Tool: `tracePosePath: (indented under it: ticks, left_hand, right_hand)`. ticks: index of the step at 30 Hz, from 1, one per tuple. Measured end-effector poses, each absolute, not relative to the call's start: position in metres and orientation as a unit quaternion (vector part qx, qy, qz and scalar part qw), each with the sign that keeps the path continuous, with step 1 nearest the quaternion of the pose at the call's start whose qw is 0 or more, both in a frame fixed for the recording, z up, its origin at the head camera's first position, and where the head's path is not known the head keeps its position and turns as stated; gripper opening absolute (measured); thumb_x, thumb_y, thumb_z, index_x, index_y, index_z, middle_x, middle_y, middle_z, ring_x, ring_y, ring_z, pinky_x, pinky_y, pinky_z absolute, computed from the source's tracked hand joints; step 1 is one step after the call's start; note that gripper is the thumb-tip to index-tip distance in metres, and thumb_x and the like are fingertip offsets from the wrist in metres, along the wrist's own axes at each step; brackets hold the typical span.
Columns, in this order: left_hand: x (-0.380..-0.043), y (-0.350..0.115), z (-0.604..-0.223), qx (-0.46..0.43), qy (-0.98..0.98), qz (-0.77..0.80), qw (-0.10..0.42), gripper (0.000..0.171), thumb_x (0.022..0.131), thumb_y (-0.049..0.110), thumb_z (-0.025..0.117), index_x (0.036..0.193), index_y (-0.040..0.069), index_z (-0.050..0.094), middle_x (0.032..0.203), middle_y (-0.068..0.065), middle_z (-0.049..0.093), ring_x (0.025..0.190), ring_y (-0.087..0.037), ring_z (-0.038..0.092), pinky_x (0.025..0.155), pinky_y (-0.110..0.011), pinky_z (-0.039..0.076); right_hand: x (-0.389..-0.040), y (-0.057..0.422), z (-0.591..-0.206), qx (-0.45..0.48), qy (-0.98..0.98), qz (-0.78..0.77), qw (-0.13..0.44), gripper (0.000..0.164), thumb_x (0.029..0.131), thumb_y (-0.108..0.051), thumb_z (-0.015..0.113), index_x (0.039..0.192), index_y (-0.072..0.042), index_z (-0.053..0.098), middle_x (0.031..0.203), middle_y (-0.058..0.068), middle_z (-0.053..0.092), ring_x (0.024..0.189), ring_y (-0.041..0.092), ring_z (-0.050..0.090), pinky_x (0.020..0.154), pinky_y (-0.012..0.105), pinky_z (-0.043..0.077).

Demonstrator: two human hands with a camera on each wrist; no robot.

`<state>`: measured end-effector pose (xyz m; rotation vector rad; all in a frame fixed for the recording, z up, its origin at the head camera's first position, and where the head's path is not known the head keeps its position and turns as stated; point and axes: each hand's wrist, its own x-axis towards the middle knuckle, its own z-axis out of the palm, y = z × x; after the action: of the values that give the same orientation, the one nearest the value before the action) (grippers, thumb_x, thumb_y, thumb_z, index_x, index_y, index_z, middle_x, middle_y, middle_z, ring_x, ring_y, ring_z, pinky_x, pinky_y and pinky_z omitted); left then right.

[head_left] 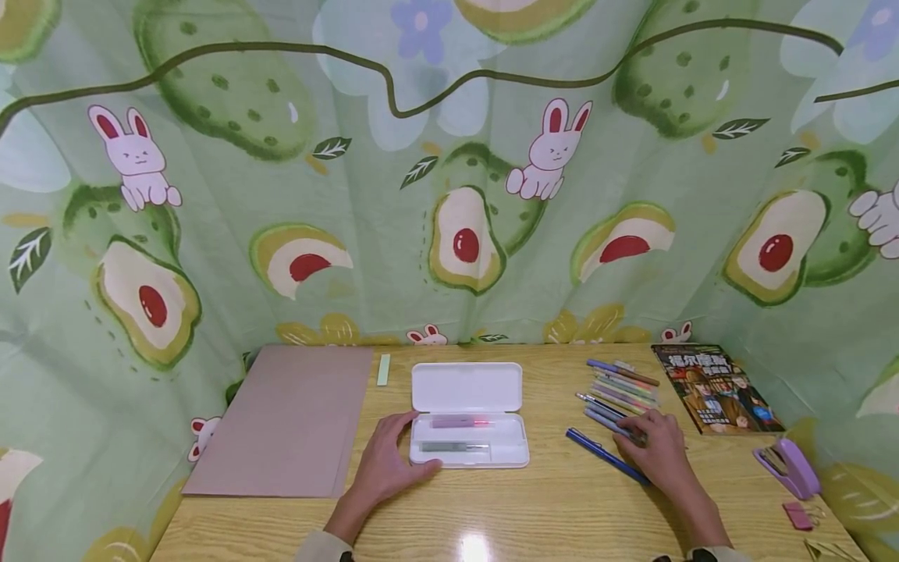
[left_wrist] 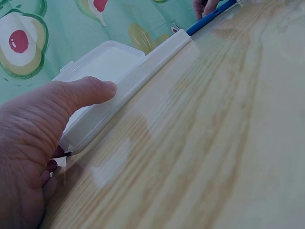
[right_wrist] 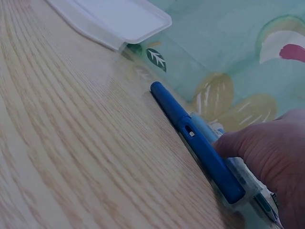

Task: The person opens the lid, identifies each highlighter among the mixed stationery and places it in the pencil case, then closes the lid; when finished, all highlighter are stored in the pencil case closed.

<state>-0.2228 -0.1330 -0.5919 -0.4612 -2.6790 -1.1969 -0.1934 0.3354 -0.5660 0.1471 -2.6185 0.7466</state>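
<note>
A white pencil case [head_left: 509, 453] lies with its lid [head_left: 467, 387] folded back. In it are a pinkish pen [head_left: 449, 423] and a grey-green pen [head_left: 449, 447]. My left hand [head_left: 389, 460] holds the case's left end, its thumb on the front rim in the left wrist view. To the right, my right hand [head_left: 656, 449] pinches the near end of a grey-blue pen [head_left: 605, 417]; its fingertips are partly hidden. Closer to me than that pen lies a blue pen [head_left: 604, 454], with its clip showing in the right wrist view.
Several coloured pens [head_left: 625, 386] lie behind my right hand. Farther right are a magazine [head_left: 719, 390], a purple stapler [head_left: 794, 468] and a pink binder clip [head_left: 799, 515]. A mauve folder [head_left: 281, 421] and a pale green strip [head_left: 383, 370] lie left. A patterned curtain [head_left: 379, 195] surrounds the table.
</note>
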Motion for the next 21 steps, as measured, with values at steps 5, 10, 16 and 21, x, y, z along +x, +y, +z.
tracePosePath:
  ticks: [5, 10, 16, 21]
  left_hand:
    - [-0.2235, -0.1331, -0.5923, -0.157, -0.899, -0.4, 0.086, 0.094, 0.068, 0.061, 0.091, 0.144, 0.014, 0.061, 0.138, -0.006, 0.061, 0.132, -0.029, 0.054, 0.109, -0.055, 0.046]
    - [-0.2239, -0.1335, -0.5928, -0.157, -0.9, -0.397, 0.085, 0.094, 0.068, 0.062, 0.09, 0.144, 0.015, 0.06, 0.139, -0.006, 0.061, 0.133, -0.029, 0.054, 0.108, -0.055, 0.046]
    - [-0.2235, -0.1341, -0.5934, -0.157, -0.9, -0.397, 0.085, 0.095, 0.069, 0.064, 0.09, 0.144, 0.014, 0.061, 0.139, -0.006, 0.061, 0.133, -0.029, 0.054, 0.109, -0.055, 0.046]
    - [-0.2239, -0.1342, -0.593, -0.157, -0.899, -0.399, 0.085, 0.095, 0.069, 0.064, 0.09, 0.144, 0.014, 0.06, 0.14, -0.006, 0.061, 0.133, -0.03, 0.054, 0.109, -0.055, 0.046]
  right_hand:
    - [-0.1922, 0.3362, -0.566, 0.047, -0.944, 0.265, 0.192, 0.012, 0.081, -0.005, 0.088, 0.088, -0.007, 0.078, 0.081, 0.004, 0.05, 0.077, 0.022, 0.032, 0.072, 0.042, 0.022]
    - [-0.1926, 0.3368, -0.5661, 0.051, -0.946, 0.263, 0.183, 0.011, 0.083, -0.007, 0.087, 0.09, -0.006, 0.079, 0.083, 0.004, 0.053, 0.079, 0.023, 0.034, 0.073, 0.044, 0.024]
    - [-0.1935, 0.3356, -0.5657, 0.054, -0.945, 0.267, 0.179, 0.011, 0.085, -0.008, 0.085, 0.092, -0.004, 0.078, 0.085, 0.005, 0.054, 0.079, 0.023, 0.035, 0.073, 0.044, 0.025]
    - [-0.1952, 0.3318, -0.5646, 0.071, -0.936, 0.271, 0.212, 0.01, 0.084, -0.004, 0.086, 0.09, -0.005, 0.078, 0.083, 0.004, 0.053, 0.077, 0.021, 0.034, 0.072, 0.041, 0.024]
